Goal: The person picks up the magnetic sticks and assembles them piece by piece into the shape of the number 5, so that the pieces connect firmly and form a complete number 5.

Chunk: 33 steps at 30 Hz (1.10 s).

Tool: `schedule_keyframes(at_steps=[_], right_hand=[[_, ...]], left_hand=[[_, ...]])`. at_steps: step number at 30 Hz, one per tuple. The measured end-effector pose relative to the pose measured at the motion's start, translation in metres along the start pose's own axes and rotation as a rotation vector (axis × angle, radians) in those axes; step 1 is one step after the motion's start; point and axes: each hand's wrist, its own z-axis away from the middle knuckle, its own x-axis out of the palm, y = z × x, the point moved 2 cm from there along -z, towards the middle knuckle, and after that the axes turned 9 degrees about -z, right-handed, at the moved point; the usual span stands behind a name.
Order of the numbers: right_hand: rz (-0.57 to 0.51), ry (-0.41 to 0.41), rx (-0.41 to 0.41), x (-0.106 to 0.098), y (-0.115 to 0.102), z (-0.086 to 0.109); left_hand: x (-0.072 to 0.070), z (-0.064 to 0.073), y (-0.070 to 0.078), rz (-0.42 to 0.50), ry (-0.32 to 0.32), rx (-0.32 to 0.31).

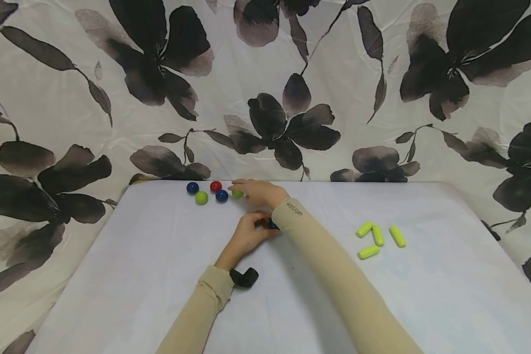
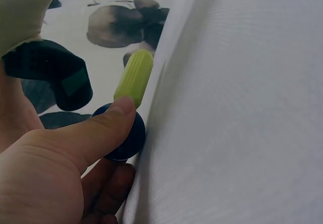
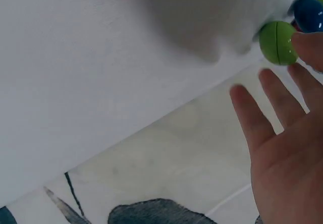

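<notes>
My left hand pinches a dark blue ball between thumb and fingers near the middle of the table. In the left wrist view, a yellow-green ribbed stick projects from beside that ball; whether it is fixed into it is hidden by the thumb. The right sleeve partly covers the ball in the head view. Farther back, my right hand reaches over a green ball, its fingers extended and a fingertip against or just in front of the ball. Blue balls, a red ball and another green ball lie left of it.
Several yellow-green sticks lie on the right side of the white table. The back edge of the table runs just behind the balls, against a floral cloth. My right forearm crosses the middle. A black wrist device sits on my left wrist.
</notes>
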Motion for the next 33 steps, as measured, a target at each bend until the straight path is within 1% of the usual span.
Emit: schedule_keyframes(at_steps=[3, 6, 10, 12, 15, 17, 20, 22, 27, 31, 33], right_hand=[[-0.008, -0.007, -0.016, 0.002, -0.001, -0.001], [-0.027, 0.012, -0.016, 0.004, 0.002, 0.001], [-0.056, 0.065, 0.011, 0.005, 0.011, 0.004], [-0.068, 0.095, 0.009, 0.004, 0.016, 0.007], [-0.103, 0.144, -0.007, -0.001, 0.025, 0.014], [-0.131, 0.182, -0.04, -0.007, 0.03, 0.021], [-0.181, 0.238, -0.08, -0.017, 0.036, 0.035], [-0.229, 0.263, -0.081, -0.025, 0.04, 0.046], [-0.372, 0.343, -0.029, -0.041, 0.047, 0.078], [-0.469, 0.445, 0.009, -0.049, 0.051, 0.106], [-0.556, 0.505, 0.034, -0.049, 0.054, 0.119]], left_hand=[[0.001, 0.0, -0.001, 0.003, -0.005, 0.002], [0.002, 0.0, 0.0, 0.008, -0.011, 0.0], [0.001, 0.001, 0.001, 0.001, -0.009, 0.01], [0.001, 0.001, 0.001, -0.009, -0.004, 0.017], [0.001, 0.001, 0.001, -0.015, -0.001, 0.02], [0.0, 0.001, 0.001, -0.012, -0.005, 0.015], [0.001, 0.001, 0.002, -0.005, -0.013, 0.002], [0.001, 0.001, 0.002, -0.009, -0.018, -0.011], [0.002, 0.001, 0.001, -0.013, -0.027, -0.032], [0.001, 0.001, 0.001, -0.017, -0.017, -0.033], [0.001, 0.0, 0.001, -0.019, -0.015, -0.032]])
